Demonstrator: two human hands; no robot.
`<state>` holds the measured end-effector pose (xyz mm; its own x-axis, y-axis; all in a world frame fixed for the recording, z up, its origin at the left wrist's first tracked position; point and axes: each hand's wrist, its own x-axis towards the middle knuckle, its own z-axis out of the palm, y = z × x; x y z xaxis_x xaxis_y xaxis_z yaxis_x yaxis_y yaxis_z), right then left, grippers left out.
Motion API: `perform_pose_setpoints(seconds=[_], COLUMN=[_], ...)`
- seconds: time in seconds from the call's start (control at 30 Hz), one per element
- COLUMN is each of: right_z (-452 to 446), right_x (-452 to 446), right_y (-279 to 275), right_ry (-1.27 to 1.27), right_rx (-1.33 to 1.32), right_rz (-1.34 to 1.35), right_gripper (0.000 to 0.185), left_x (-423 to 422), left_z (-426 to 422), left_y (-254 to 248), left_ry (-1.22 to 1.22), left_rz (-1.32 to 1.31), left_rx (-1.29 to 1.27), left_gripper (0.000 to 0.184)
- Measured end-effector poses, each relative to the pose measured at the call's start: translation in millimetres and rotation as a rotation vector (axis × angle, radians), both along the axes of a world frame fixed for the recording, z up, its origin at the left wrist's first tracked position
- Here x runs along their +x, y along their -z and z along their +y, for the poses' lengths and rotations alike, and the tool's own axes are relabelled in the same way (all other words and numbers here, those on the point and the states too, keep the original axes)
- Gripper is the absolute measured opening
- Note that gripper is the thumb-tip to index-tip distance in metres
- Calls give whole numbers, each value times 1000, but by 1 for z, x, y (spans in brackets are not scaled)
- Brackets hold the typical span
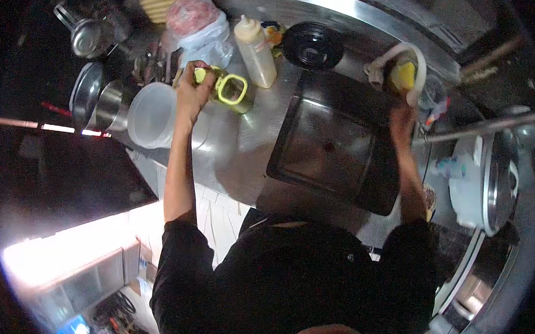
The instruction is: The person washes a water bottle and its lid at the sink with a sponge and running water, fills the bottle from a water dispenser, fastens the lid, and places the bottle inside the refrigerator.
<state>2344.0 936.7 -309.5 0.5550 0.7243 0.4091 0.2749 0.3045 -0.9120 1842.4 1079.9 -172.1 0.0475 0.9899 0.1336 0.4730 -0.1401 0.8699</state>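
Note:
My left hand (196,90) has its fingers closed on a yellow-green lid (200,75) at the back left of the steel counter. Just right of it is a clear jar with a yellow-green square rim (232,89); whether lid and jar are joined, I cannot tell. My right hand (403,118) reaches beyond the right edge of the dark sink basin (329,146). It is blurred, its fingers not distinct, close to a curved white tap (419,66) and a yellow sponge (404,75).
A squeeze bottle (255,54) and a black round lid (313,45) stand along the back. Left are a translucent tub (151,115), a metal pot (114,106) and a plastic bag (209,37). A large lidded pot (481,178) sits on the right.

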Motion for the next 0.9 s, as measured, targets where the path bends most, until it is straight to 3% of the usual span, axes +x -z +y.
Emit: perform_pose_setpoints(seconds=[0.03, 0.07, 0.17, 0.27, 0.33, 0.4, 0.47, 0.5, 0.53, 0.6, 0.67, 0.73, 0.8, 0.9], right_z=[0, 9, 57, 100, 118, 131, 136, 136, 135, 133, 128, 116, 95, 39], right_x=[23, 50, 115, 145, 151, 153, 154, 153, 154, 155, 155, 155, 145, 95], right_y=[-24, -38, -44, -33, -26, -20, -16, -14, -14, -11, -12, -15, -20, -41], right_ry=[-110, -36, 242, 246, 231, 220, 213, 210, 205, 203, 198, 203, 212, 140], right_rx=[142, 74, -345, -575, -657, -710, -733, -745, -749, -748, -725, -667, -550, -387], right_rz=[540, 466, -202, -417, -478, -500, -497, -499, -494, -491, -468, -418, -329, -125], right_gripper=[47, 47, 47, 46, 46, 47, 47, 47, 47, 48, 48, 49, 50, 51], left_x=[-3, -3, 0, 18, 5, -1, -9, -8, 1, 6, -15, -28, -7, 5], left_z=[-10, -21, -55, -91, -104, -118, -128, -139, -142, -137, -138, -154, -183, -219], left_y=[3, 1, -2, -23, 0, 13, 51, 71, 69, 59, 84, 122, 102, 132], left_ry=[-1, -24, -40, -190, -101, -247, -237, -245, -315, -228, -96, -138, -143, -127], left_rz=[-117, -174, -275, -481, -687, -1011, -1055, -983, -967, -1094, -1265, -1220, -1142, -1149], left_rx=[-57, -47, -48, -458, -424, -569, -724, -556, -551, -769, -996, -973, -977, -1082], left_gripper=[26, 26, 28, 30, 29, 27, 29, 38, 41, 47, 50, 60, 50, 41])
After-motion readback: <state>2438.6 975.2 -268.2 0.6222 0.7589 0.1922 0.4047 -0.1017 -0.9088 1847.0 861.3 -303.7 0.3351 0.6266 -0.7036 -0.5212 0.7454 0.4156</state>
